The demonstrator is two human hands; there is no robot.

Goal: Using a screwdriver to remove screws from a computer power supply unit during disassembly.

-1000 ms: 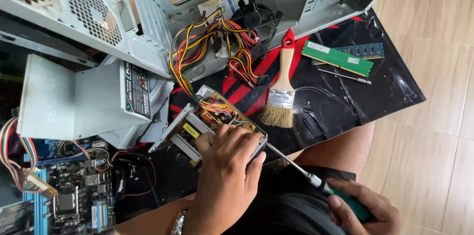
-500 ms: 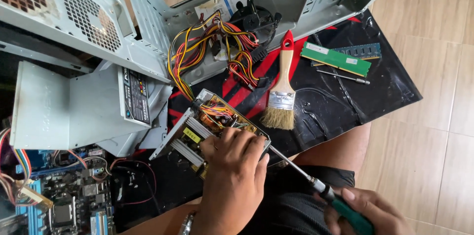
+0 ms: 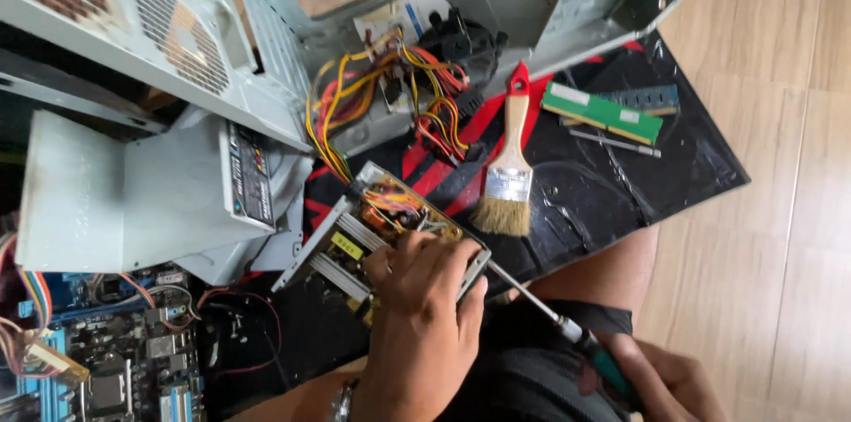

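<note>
Power supply board (image 3: 377,222) lay opened; the left hand (image 3: 425,316) gripped its casing while the right hand (image 3: 660,382), at four o'clock, held a screwdriver (image 3: 541,307) against its edge.

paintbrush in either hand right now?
No. The paintbrush lies untouched on the black mat; the left hand grips the opened power supply, the right hand a screwdriver.
</note>
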